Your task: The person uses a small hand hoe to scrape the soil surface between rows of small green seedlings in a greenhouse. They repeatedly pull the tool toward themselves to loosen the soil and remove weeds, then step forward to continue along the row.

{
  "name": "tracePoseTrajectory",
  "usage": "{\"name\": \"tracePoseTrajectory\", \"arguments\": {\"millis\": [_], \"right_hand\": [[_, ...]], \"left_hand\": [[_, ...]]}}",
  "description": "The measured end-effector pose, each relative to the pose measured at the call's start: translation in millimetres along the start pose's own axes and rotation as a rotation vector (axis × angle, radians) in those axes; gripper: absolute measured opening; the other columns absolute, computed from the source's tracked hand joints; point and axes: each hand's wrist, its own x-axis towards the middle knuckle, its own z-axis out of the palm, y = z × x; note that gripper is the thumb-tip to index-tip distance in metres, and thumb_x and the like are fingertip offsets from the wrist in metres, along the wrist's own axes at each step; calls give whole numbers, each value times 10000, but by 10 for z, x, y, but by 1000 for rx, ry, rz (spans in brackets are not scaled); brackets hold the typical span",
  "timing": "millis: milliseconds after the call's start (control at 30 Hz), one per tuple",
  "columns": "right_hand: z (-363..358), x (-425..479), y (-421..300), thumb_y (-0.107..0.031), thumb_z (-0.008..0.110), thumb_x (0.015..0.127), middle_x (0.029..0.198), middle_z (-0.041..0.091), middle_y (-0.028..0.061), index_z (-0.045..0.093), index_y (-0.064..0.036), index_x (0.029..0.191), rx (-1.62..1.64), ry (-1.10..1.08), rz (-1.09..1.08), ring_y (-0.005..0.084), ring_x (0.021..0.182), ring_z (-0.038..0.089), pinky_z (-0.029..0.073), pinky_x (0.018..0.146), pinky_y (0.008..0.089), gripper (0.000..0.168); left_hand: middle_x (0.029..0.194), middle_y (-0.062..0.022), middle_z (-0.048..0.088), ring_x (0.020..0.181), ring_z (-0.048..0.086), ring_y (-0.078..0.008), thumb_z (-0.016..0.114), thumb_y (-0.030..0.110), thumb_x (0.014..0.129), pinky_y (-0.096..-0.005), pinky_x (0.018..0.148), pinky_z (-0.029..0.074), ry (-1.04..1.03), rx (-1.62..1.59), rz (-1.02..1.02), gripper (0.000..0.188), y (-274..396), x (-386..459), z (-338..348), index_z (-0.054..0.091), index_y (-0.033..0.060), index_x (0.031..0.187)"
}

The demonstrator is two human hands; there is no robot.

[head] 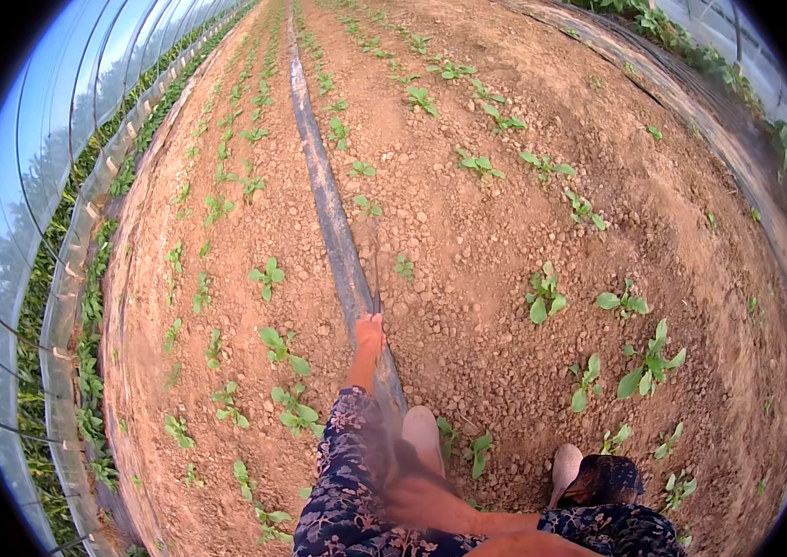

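My left hand [369, 333] reaches forward, closed around the dark handle of a thin long tool [376, 289]. The tool's slim shaft points away from me over the soil, and its far end is hard to make out near a small seedling [368, 205]. Another small seedling [404, 267] grows just right of the shaft. Close to my body, my right hand [421, 494] is a blur beside the patterned fabric [344, 480]; its grip cannot be made out. Beneath the left hand runs a dark, soil-dusted strip [327, 209], flat on the ground.
Leafy seedlings [651, 362] grow in rows on both sides, some beside my light shoes [423, 435] [566, 468]. Clear plastic sheeting with thin hoops [24, 174] borders the left. Taller plants [693, 42] and a plastic edge strip [748, 181] line the right.
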Motion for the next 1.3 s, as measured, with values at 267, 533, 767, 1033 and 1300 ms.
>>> {"name": "tracePoseTrajectory", "arguments": {"millis": [267,533,767,1033,1300], "right_hand": [[-74,98,-16,-168,563,751,987,507,33,576,-102,958,-64,-43,-64,178,1092,475,345,983,345,218],[-224,118,-160,-137,571,730,966,479,17,525,-136,935,433,23,242,152,1087,461,326,1014,348,211],[-191,142,-337,-82,573,721,1036,466,24,508,-155,986,1494,101,736,190,1108,452,330,1025,347,282],[-305,196,-233,-72,579,704,1072,462,33,515,-153,1009,1764,100,1005,225,1120,445,352,1020,348,322],[-167,150,-254,-58,581,701,1108,451,53,525,-139,1028,1467,159,721,283,1132,432,410,972,348,342]], "left_hand": [[559,-11,493,412,476,-112,619,104,863,-278,359,385,-87,-443,169,68,465,-560,-194,580,50,852],[603,-13,510,445,465,-85,546,139,928,-248,387,382,45,-447,296,104,305,-931,-107,560,38,906],[648,-43,549,465,485,-125,548,193,942,-287,394,400,-143,-697,-39,185,-121,-682,-238,545,49,1058],[679,-50,540,469,489,-127,589,174,916,-279,386,395,-253,-773,75,121,149,-799,-141,545,74,969],[615,-48,501,418,446,-108,520,239,954,-266,334,362,-65,-450,-55,185,-150,-696,-102,484,63,1002]]}}
